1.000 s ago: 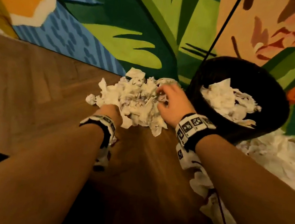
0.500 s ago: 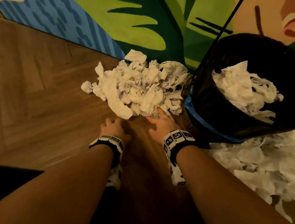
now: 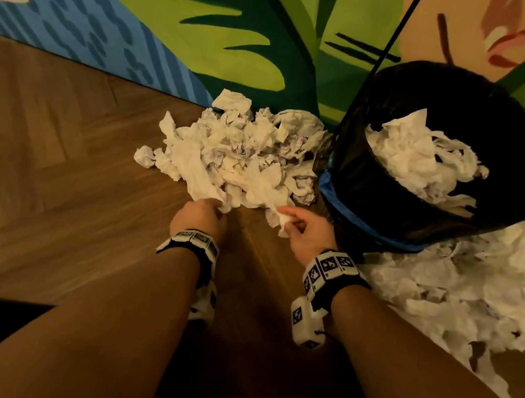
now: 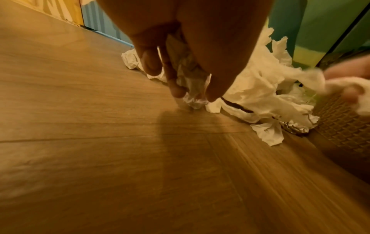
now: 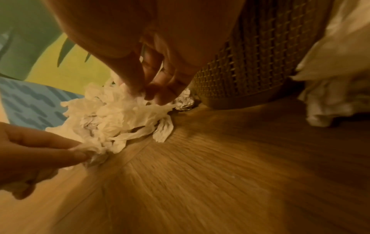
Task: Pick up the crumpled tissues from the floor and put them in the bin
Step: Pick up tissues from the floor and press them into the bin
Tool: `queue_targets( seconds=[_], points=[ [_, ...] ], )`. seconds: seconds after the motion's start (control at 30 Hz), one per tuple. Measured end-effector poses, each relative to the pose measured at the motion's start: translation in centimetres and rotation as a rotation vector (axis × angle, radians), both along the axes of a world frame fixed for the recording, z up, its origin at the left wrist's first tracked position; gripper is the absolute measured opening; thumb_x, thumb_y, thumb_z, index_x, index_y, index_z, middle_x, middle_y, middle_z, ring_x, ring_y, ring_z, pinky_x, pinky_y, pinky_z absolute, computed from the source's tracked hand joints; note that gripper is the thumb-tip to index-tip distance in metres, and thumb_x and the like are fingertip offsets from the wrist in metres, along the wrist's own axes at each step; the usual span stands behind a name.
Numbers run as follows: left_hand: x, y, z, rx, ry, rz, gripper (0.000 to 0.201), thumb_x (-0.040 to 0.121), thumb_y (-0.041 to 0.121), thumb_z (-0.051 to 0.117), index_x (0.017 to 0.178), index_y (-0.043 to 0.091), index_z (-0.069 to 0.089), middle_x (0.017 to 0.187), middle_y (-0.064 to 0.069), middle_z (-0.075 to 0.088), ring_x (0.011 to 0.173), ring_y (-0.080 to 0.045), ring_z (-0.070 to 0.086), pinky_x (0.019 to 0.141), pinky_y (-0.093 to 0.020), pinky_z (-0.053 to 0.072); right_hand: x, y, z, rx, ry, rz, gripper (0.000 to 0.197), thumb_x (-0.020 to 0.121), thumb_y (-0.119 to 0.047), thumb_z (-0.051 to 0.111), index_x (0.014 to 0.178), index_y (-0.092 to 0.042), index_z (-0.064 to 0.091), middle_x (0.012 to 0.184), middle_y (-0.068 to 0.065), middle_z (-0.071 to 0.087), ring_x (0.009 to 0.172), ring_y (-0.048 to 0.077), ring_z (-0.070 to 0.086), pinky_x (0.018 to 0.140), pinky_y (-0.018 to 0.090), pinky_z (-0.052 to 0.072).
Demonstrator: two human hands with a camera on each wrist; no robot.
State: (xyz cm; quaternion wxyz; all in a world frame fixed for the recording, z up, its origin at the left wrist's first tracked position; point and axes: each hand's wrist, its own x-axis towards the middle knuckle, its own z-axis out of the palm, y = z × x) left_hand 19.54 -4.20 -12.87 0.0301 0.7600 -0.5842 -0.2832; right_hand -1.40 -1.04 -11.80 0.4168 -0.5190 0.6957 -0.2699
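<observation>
A heap of crumpled white tissues (image 3: 241, 150) lies on the wooden floor against the painted wall. Just right of it stands a black-lined bin (image 3: 369, 196) with more tissues inside (image 3: 424, 156). My left hand (image 3: 206, 213) is at the heap's near edge and pinches a tissue (image 4: 192, 88) between curled fingers and thumb. My right hand (image 3: 298, 227) sits beside the bin's base, its fingers curled round another tissue (image 5: 128, 101) at the near right edge of the heap. Both wrists wear marker bands.
A second spread of tissues (image 3: 467, 295) covers the floor right of the bin. The bin's woven side (image 5: 250, 63) is close to my right hand. A thin black cable (image 3: 397, 27) runs down the mural wall (image 3: 188, 12). Bare wood floor (image 3: 32, 177) extends to the left.
Both hands drew back from on top of the heap to its near edge. Each now has tissue pinched in its fingers. The view has tilted down and nearer the bin.
</observation>
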Motion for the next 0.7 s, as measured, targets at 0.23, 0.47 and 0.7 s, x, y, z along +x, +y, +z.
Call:
queue_targets(
  seconds=[0.23,0.47,0.7],
  points=[
    [-0.7,0.8,0.7,-0.211,0.134,0.101,0.021,0.093,0.028,0.056,0.102,0.011,0.064,0.111,-0.016,0.060,0.110,-0.033,0.057,0.080,-0.037,0.049,-2.0,1.6,0.1,0.077,0.172,-0.096,0.023,0.091,-0.019,0.048,0.077,-0.008,0.062,0.072,0.012,0.062,0.070,0.029,0.060,0.061,0.033,0.046],
    [-0.1,2.7,0.2,-0.112,0.272,0.065,0.017,0.083,0.029,0.068,0.075,0.024,0.054,0.075,0.003,0.060,0.065,-0.009,0.056,0.053,-0.018,0.041,-1.9,1.6,0.4,0.038,0.215,-0.094,0.011,0.089,-0.025,0.059,0.082,-0.028,0.067,0.063,-0.003,0.061,0.054,0.010,0.052,0.052,0.021,0.036],
    [-1.6,4.1,-1.0,0.002,0.329,-0.091,0.012,0.087,0.024,0.062,0.093,0.030,0.054,0.085,0.003,0.064,0.074,-0.017,0.066,0.068,-0.035,0.060,-1.0,0.7,-0.6,-0.023,0.285,-0.028,0.041,0.082,0.004,0.051,0.082,-0.033,0.067,0.107,-0.001,0.051,0.102,0.019,0.055,0.086,0.025,0.044]
  ],
)
